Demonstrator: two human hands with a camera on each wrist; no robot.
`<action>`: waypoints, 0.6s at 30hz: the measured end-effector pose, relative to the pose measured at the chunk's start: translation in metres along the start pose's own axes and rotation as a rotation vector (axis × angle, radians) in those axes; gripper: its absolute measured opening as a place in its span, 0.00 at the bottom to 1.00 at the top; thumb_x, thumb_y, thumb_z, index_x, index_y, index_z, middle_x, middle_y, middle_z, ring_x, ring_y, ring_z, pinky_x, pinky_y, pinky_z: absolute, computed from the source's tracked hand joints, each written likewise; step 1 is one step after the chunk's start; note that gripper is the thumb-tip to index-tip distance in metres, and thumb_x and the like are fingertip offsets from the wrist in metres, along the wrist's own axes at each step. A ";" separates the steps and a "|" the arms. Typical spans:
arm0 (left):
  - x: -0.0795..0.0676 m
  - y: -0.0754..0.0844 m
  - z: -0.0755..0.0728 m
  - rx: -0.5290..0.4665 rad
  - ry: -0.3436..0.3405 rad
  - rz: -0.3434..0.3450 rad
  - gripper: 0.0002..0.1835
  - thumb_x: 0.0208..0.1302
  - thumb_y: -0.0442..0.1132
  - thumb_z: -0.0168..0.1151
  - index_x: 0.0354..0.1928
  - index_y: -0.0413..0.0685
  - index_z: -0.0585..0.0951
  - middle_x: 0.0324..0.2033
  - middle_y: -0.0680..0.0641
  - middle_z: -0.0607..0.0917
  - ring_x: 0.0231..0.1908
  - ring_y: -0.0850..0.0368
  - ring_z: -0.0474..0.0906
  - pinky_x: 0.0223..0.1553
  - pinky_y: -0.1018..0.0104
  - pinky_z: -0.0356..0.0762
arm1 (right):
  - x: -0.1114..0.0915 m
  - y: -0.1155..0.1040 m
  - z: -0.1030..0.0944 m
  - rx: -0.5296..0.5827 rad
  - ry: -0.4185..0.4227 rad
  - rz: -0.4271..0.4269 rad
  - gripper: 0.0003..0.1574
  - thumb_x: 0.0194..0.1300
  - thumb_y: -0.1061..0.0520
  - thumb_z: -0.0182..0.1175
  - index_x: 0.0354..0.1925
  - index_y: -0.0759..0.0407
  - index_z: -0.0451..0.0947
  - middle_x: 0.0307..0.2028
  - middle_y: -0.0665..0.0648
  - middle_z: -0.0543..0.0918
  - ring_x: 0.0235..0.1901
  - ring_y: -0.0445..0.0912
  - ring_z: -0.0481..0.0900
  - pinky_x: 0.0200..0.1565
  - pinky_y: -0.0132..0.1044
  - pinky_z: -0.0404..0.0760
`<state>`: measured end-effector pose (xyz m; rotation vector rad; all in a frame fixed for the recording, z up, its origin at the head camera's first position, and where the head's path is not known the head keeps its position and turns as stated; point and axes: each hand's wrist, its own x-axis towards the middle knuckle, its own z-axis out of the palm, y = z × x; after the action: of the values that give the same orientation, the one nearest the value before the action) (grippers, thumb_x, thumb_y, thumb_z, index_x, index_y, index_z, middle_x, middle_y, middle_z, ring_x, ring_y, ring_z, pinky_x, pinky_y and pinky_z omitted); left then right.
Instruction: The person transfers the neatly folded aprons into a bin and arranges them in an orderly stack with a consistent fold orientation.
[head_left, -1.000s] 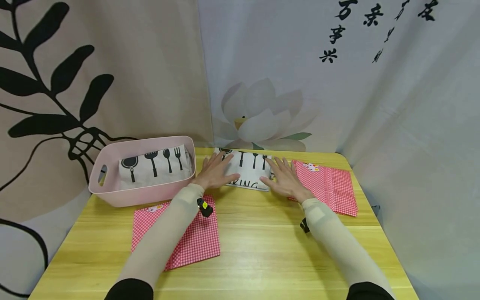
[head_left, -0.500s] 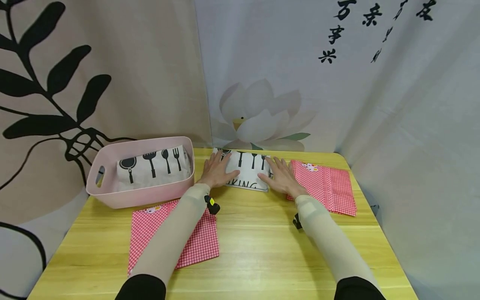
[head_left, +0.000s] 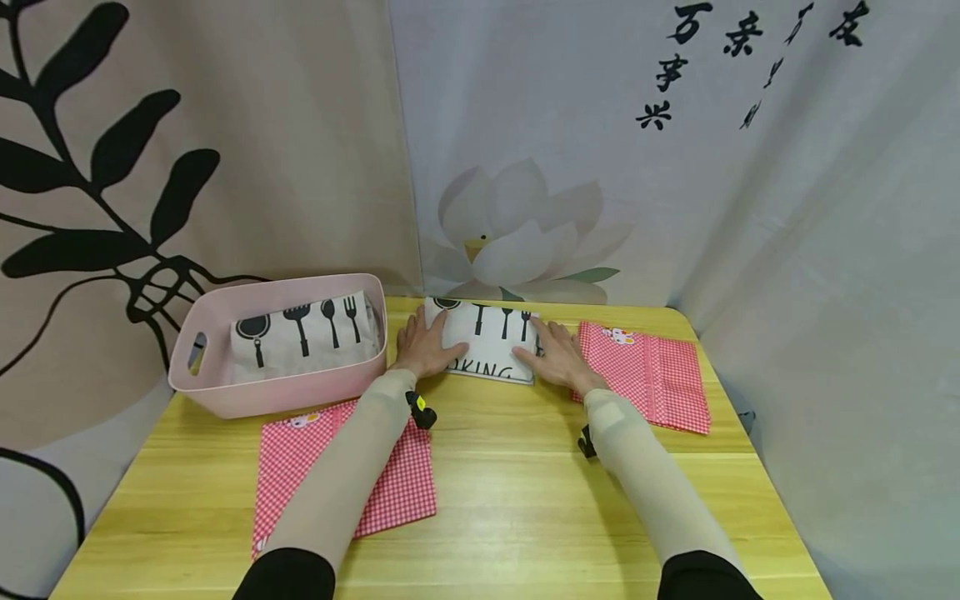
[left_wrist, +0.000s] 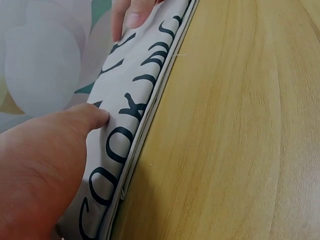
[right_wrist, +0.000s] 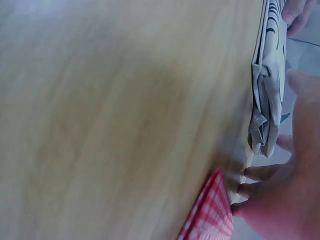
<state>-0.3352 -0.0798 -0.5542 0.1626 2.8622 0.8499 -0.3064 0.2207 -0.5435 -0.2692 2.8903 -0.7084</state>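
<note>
A folded white cloth (head_left: 483,342) with black utensil prints and dark lettering lies at the table's back edge. My left hand (head_left: 424,343) rests on its left end, fingers spread and thumb on the print. At the right end is my right hand (head_left: 561,358), fingers extended, thumb over the cloth's top. In the left wrist view the left thumb (left_wrist: 95,116) touches the cloth (left_wrist: 122,120) beside the lettering. The right wrist view shows the cloth's layered folded end (right_wrist: 265,110) close to the right fingers (right_wrist: 260,172).
Left of the hands stands a pink basket (head_left: 281,398) holding another folded white printed cloth (head_left: 307,337). A red checked cloth (head_left: 397,483) lies partly under the left forearm. Another red checked cloth (head_left: 652,375) lies right of the right hand. A curtain (head_left: 525,125) hangs behind the table.
Both hands stay at the white cloth. My left hand has slid slightly left, uncovering more lettering, and the view has shifted a little.
</note>
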 end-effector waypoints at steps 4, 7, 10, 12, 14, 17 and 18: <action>0.006 -0.003 0.005 0.001 0.001 -0.014 0.53 0.75 0.66 0.64 0.92 0.53 0.57 0.92 0.30 0.38 0.91 0.26 0.41 0.92 0.29 0.39 | 0.000 -0.001 0.002 0.005 0.000 -0.016 0.60 0.81 0.23 0.52 0.93 0.50 0.47 0.91 0.73 0.50 0.91 0.74 0.44 0.90 0.74 0.39; 0.009 -0.003 0.006 0.013 -0.009 -0.021 0.54 0.74 0.67 0.65 0.92 0.51 0.57 0.91 0.28 0.41 0.90 0.27 0.43 0.92 0.30 0.39 | -0.001 -0.004 0.004 -0.018 0.002 -0.030 0.59 0.82 0.24 0.52 0.93 0.50 0.47 0.91 0.72 0.50 0.91 0.74 0.45 0.90 0.73 0.39; 0.010 -0.005 0.007 0.008 -0.017 -0.020 0.54 0.74 0.67 0.66 0.92 0.51 0.56 0.90 0.27 0.44 0.90 0.27 0.42 0.93 0.31 0.37 | 0.000 -0.005 0.007 -0.035 0.006 -0.037 0.58 0.83 0.25 0.53 0.93 0.49 0.48 0.91 0.71 0.50 0.91 0.73 0.45 0.91 0.71 0.40; 0.009 -0.005 0.007 0.007 -0.015 -0.014 0.55 0.74 0.67 0.65 0.92 0.50 0.56 0.90 0.27 0.45 0.90 0.26 0.41 0.93 0.31 0.37 | 0.000 -0.007 0.009 -0.033 0.009 -0.039 0.56 0.84 0.27 0.54 0.93 0.50 0.49 0.91 0.71 0.50 0.91 0.72 0.46 0.91 0.70 0.41; 0.008 -0.005 0.008 -0.005 -0.007 -0.006 0.55 0.74 0.67 0.65 0.91 0.49 0.56 0.90 0.26 0.46 0.90 0.26 0.42 0.93 0.31 0.37 | 0.000 -0.008 0.010 -0.015 0.009 -0.036 0.56 0.84 0.29 0.55 0.93 0.50 0.49 0.91 0.72 0.50 0.91 0.71 0.47 0.91 0.69 0.42; 0.003 -0.001 0.005 -0.016 -0.001 0.001 0.54 0.74 0.64 0.66 0.91 0.48 0.57 0.89 0.26 0.48 0.90 0.26 0.42 0.93 0.32 0.38 | -0.001 -0.010 0.010 0.026 0.015 -0.038 0.54 0.84 0.33 0.58 0.92 0.52 0.52 0.90 0.74 0.51 0.91 0.72 0.49 0.91 0.71 0.45; 0.001 0.001 0.005 -0.023 0.000 0.000 0.54 0.74 0.63 0.67 0.91 0.47 0.57 0.89 0.25 0.48 0.90 0.26 0.42 0.93 0.32 0.38 | -0.002 -0.011 0.009 0.042 0.018 -0.040 0.53 0.84 0.34 0.59 0.92 0.52 0.53 0.90 0.75 0.52 0.90 0.73 0.50 0.90 0.72 0.47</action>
<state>-0.3355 -0.0763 -0.5575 0.1605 2.8512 0.8826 -0.3013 0.2077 -0.5464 -0.3183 2.8902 -0.7809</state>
